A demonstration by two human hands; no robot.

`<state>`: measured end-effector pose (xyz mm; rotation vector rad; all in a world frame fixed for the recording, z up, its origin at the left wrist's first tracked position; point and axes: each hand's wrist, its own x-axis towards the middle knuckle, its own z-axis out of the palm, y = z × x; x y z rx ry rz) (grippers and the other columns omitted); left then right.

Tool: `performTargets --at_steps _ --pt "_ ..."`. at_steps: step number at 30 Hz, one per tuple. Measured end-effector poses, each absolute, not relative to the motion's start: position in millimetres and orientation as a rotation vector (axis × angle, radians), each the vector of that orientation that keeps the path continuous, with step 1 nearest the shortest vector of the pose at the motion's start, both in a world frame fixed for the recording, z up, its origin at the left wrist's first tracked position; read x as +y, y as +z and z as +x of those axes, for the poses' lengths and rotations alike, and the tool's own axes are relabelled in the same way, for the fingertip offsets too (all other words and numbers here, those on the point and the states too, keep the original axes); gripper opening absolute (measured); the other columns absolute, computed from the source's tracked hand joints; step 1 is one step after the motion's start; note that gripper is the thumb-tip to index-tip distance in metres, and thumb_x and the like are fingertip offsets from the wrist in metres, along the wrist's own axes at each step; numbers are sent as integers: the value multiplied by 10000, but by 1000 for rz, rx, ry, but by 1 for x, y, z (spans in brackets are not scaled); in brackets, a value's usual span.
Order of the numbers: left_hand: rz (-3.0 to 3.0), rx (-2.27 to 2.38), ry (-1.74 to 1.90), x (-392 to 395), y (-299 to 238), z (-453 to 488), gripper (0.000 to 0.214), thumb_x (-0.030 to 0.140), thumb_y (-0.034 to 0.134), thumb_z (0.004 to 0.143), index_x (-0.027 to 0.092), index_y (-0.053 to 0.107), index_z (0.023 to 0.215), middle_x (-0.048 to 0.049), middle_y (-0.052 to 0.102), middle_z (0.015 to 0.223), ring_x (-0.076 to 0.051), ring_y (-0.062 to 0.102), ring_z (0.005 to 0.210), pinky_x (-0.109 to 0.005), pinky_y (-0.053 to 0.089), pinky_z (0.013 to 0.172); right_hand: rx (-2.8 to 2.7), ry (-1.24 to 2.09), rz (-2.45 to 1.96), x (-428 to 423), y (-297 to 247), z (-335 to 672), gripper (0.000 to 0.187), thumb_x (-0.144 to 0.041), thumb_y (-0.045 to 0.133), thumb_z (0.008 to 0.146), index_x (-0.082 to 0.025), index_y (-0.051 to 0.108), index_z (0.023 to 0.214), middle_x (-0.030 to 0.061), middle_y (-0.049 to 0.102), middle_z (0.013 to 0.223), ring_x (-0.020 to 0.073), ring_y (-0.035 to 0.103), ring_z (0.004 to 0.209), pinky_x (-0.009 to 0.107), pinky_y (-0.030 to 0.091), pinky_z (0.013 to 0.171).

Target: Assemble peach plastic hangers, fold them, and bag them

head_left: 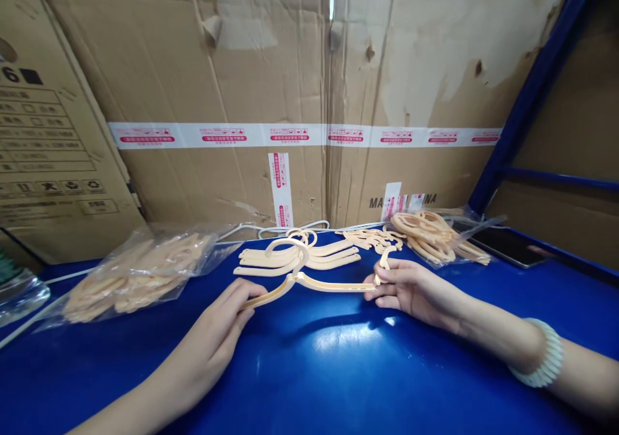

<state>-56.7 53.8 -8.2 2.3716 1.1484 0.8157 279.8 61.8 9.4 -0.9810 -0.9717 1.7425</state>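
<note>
Apart, left hand; right hand (hanger)

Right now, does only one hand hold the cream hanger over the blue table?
No, the left hand grips one end of the hanger and the right hand grips the other end.

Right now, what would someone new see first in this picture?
First, the cream plastic hanger in the middle, held at its ends by the left hand and right hand over the shiny blue table. Next, the stack of hangers just behind it and the clear bag of hangers on the left, with big cardboard boxes behind everything.
</note>
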Motion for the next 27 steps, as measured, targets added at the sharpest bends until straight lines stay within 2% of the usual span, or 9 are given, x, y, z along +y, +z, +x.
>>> performTargets --at_steps 9,21,27 --pt "2409 1139 791 54 -5 -55 200 251 278 1035 257 472 1086 -9 554 1030 -179 548 932 -275 413 844 -941 1780 -980 61 9 281 174 -174 770 744 -148 599 758 79 743 842 186 739 777 239 565 674" --pt "2438 1143 797 54 -5 -55 196 209 296 1024 261 473 1093 2 569 1027 -170 564 932 -261 435 836 -958 1732 -1011 61 9 280 201 -164 798 728 -153 599 758 44 728 794 168 738 730 230 581 654" --pt "2446 1156 776 53 -4 -56 193 225 297 1026 268 464 1114 1 565 1049 -169 562 951 -257 435 847 -1075 1615 -1028 58 6 276 305 -301 867 685 -153 605 734 36 712 766 145 719 709 210 586 650"
